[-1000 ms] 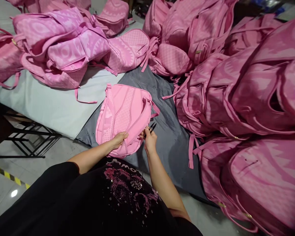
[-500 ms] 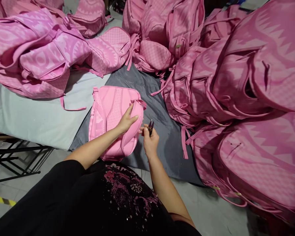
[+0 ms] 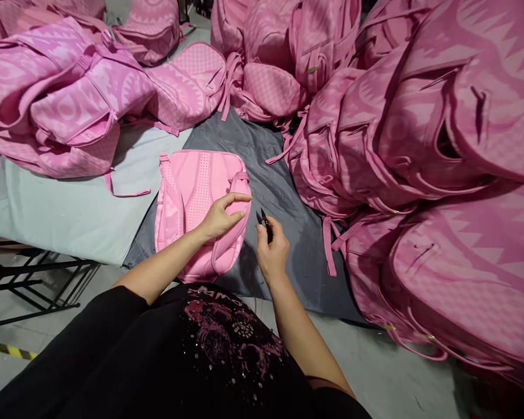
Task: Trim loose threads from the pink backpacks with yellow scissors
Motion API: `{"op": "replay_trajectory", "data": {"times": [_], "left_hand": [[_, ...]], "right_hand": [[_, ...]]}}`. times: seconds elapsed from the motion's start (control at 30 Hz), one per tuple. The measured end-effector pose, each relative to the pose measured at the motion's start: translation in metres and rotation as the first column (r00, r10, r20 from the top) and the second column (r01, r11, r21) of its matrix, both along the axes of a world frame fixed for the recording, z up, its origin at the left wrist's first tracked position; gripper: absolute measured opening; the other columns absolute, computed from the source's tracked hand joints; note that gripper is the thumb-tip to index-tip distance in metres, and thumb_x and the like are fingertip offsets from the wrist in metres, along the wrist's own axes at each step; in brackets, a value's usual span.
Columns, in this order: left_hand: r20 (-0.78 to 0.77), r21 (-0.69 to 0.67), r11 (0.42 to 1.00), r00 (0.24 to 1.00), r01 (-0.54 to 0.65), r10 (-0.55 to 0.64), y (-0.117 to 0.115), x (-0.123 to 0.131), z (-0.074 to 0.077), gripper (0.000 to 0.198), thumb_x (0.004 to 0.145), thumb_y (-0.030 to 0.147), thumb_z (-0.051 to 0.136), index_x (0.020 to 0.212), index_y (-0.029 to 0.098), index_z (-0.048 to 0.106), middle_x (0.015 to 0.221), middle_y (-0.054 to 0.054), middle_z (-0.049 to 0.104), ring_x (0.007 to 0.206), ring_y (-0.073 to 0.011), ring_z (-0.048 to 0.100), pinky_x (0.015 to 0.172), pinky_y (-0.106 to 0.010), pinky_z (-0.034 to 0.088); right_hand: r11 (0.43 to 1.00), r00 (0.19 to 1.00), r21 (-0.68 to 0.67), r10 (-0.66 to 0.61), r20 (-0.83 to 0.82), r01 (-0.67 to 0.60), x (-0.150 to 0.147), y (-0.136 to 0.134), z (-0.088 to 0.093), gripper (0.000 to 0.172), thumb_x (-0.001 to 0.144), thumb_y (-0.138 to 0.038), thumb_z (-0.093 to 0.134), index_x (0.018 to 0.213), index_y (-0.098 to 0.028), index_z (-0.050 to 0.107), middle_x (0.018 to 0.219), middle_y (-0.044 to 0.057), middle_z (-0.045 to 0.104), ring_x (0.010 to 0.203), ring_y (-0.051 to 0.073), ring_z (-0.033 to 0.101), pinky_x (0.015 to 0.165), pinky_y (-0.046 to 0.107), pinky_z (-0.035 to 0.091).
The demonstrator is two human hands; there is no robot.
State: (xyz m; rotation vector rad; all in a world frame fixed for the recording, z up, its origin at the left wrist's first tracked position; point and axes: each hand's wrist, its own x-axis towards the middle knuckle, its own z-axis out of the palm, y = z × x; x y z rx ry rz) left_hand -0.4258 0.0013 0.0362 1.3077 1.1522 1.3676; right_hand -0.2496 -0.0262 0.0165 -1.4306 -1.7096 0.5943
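A small pink backpack (image 3: 205,166) lies with its strapped back panel up on the dark grey cloth. My left hand (image 3: 220,216) is over its right side, at the shoulder strap; thumb and index finger are stretched out and apart, and I see nothing between them. The other fingers are partly hidden. Just right of the backpack, my right hand (image 3: 273,250) is closed around dark thread snips (image 3: 264,224), whose blades point up and away from me. The snips are apart from the backpack.
Large pink backpacks (image 3: 471,262) are stacked on the right, and more pink backpacks (image 3: 82,105) lie at the left and back. Pale cloth (image 3: 70,209) covers the left surface, dark grey cloth (image 3: 297,273) the middle. A black metal frame (image 3: 39,285) stands at lower left.
My left hand has let go of the strap, which now lies flatter on the backpack. My right hand has drawn slightly right, away from the backpack's edge, with the snips.
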Motion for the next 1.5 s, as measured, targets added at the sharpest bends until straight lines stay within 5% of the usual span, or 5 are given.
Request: {"op": "replay_trajectory", "data": {"times": [0.3, 0.93, 1.2, 1.33, 1.5], "left_hand": [[0.04, -0.041, 0.969, 0.968, -0.246, 0.247, 0.001, 0.011, -0.002, 0.014, 0.076, 0.029, 0.074, 0.073, 0.017, 0.067, 0.073, 0.001, 0.068, 0.075, -0.0135, 0.062, 0.078, -0.027, 0.048], [0.081, -0.143, 0.958, 0.961, -0.251, 0.264, -0.006, 0.002, 0.01, 0.018, 0.07, 0.032, 0.077, 0.073, 0.017, 0.068, 0.073, 0.001, 0.067, 0.073, -0.0129, 0.06, 0.078, -0.027, 0.049], [0.048, -0.123, 0.971, 0.976, -0.204, 0.211, -0.013, 0.002, 0.011, 0.025, 0.072, 0.038, 0.077, 0.074, 0.017, 0.065, 0.073, 0.001, 0.064, 0.072, -0.0125, 0.057, 0.078, -0.027, 0.047], [0.065, -0.084, 0.964, 0.964, -0.253, 0.258, -0.016, 0.001, 0.009, 0.022, 0.075, 0.037, 0.075, 0.076, 0.018, 0.062, 0.074, 0.001, 0.062, 0.075, -0.0123, 0.057, 0.079, -0.026, 0.047], [0.02, 0.016, 0.957, 0.957, -0.29, 0.29, -0.012, 0.001, 0.01, 0.015, 0.079, 0.031, 0.072, 0.079, 0.019, 0.062, 0.079, 0.001, 0.064, 0.081, -0.0137, 0.059, 0.084, -0.027, 0.048]], "right_hand": [[1.0, 1.0, -0.017, 0.001, -0.026, -0.001, -0.015, -0.002, -0.004, 0.033, 0.092, -0.045, 0.055, 0.112, -0.02, 0.065, 0.086, 0.004, 0.071, 0.07, 0.017, 0.061, 0.069, 0.029, 0.048], [0.998, 0.995, -0.036, 0.055, -0.087, -0.058, -0.034, -0.001, 0.0, 0.032, 0.093, -0.044, 0.053, 0.113, -0.021, 0.064, 0.095, 0.008, 0.072, 0.075, 0.02, 0.065, 0.074, 0.032, 0.049], [0.998, 0.992, -0.054, -0.044, -0.118, 0.038, -0.043, 0.006, 0.004, 0.034, 0.095, -0.047, 0.046, 0.114, -0.021, 0.057, 0.095, 0.009, 0.069, 0.077, 0.021, 0.062, 0.069, 0.031, 0.045], [0.989, 0.958, -0.019, -0.146, -0.245, 0.145, -0.034, 0.025, 0.018, 0.03, 0.091, -0.046, 0.052, 0.106, -0.021, 0.054, 0.076, 0.001, 0.06, 0.066, 0.016, 0.053, 0.063, 0.027, 0.039], [0.991, 0.923, -0.135, -0.044, -0.383, -0.009, -0.036, 0.032, 0.027, 0.03, 0.083, -0.049, 0.062, 0.088, -0.019, 0.057, 0.066, -0.004, 0.049, 0.06, 0.012, 0.042, 0.058, 0.024, 0.035]]}}
